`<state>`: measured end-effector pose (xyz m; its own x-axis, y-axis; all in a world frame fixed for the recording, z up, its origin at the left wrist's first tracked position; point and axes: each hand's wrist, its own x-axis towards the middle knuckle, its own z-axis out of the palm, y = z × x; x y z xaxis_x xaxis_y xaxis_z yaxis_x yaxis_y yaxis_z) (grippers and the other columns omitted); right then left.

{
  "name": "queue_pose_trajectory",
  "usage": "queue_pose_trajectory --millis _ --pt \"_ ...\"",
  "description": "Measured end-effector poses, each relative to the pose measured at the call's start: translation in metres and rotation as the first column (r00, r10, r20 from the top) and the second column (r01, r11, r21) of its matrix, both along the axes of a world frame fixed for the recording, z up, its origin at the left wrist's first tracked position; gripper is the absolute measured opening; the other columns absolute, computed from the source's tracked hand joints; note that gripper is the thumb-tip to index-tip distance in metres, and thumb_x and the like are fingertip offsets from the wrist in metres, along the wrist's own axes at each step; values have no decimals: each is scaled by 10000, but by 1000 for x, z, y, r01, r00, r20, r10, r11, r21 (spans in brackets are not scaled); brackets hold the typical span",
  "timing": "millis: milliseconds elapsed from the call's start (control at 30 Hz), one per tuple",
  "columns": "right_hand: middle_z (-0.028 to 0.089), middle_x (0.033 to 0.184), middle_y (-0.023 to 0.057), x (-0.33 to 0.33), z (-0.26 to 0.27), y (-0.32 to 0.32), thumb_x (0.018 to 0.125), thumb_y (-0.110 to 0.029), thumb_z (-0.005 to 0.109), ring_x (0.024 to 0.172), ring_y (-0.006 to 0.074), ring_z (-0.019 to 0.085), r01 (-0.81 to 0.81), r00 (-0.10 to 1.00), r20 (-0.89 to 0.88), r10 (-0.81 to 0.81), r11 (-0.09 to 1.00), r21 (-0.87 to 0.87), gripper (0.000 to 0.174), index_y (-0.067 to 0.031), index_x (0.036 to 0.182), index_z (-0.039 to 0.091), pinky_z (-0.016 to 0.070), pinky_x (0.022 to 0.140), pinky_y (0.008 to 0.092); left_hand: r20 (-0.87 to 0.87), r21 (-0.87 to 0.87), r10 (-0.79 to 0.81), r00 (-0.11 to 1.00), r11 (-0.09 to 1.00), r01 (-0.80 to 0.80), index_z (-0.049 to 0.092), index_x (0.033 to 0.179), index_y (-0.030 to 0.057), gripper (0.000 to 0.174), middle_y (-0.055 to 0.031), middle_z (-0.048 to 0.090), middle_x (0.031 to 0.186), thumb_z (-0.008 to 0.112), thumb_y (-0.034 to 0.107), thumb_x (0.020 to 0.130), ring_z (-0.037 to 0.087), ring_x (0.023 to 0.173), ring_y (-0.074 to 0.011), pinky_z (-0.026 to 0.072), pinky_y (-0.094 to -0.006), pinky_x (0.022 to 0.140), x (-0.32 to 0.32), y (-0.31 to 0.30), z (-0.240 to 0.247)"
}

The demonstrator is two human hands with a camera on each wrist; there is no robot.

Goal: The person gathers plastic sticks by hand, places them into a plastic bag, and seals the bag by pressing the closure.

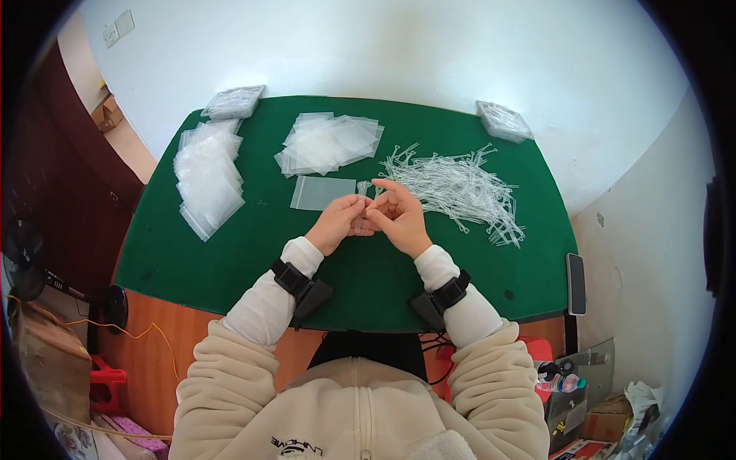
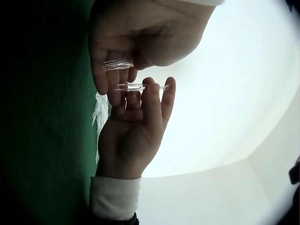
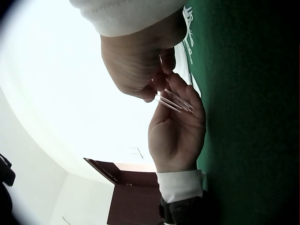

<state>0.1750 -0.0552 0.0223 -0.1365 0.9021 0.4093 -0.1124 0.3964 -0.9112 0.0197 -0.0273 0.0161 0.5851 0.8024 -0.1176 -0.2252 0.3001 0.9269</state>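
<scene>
Head: hands (image 1: 336,225) with sticks (image 1: 363,186) inside edge (image 1: 368,100)

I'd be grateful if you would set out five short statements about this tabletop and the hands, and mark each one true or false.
1. The table has a red top. False: it is green.
2. The left hand holds several thin clear sticks. True.
3. The right hand lies flat on the table, far from the left. False: it is close beside the left, its fingertips pinching clear sticks.
4. A heap of loose clear sticks lies on the right part of the table. True.
5. The single clear bag lies beyond the middle pile of bags, nearer the wall. False: it lies on the person's side of that pile.
</scene>
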Motion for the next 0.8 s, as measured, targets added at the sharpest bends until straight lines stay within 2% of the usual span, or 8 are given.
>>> queue_pose_trajectory --millis 133,233,333,500,800 --pt "589 762 0 2 0 -1 741 32 599 621 35 529 4 998 60 -6 999 40 395 -27 1123 518 436 560 172 5 5 -27 1000 1000 27 512 968 52 246 -49 587 908 381 259 936 603 810 -147 486 -281 734 -1 0 4" --pt "592 780 -2 5 2 -3 749 38 604 637 31 533 1 994 105 -3 1000 24 345 -29 1084 554 440 569 165 20 -12 -94 995 995 94 503 1041 29 256 -53 572 925 402 236 927 570 805 -131 468 -284 744 -2 0 5" --pt "600 770 5 2 2 -2 713 21 627 585 31 509 48 992 114 -54 997 53 336 -40 1042 601 425 531 176 30 -22 -124 992 992 124 503 1038 26 260 -57 575 926 408 240 925 577 804 -138 471 -287 748 -3 1 6" --pt "597 766 3 5 3 0 707 13 639 568 33 484 100 982 152 -110 992 71 328 -48 1028 615 407 526 171 47 -47 -147 988 988 150 519 970 37 249 -56 591 891 393 249 933 605 796 -160 493 -287 723 -3 -1 8" --pt "552 797 -16 5 3 3 717 28 640 584 15 435 170 969 158 -188 978 119 315 -43 1023 619 371 512 150 22 7 -183 983 983 183 508 979 32 250 -68 590 890 391 249 935 600 770 -155 495 -285 712 -3 -4 13"
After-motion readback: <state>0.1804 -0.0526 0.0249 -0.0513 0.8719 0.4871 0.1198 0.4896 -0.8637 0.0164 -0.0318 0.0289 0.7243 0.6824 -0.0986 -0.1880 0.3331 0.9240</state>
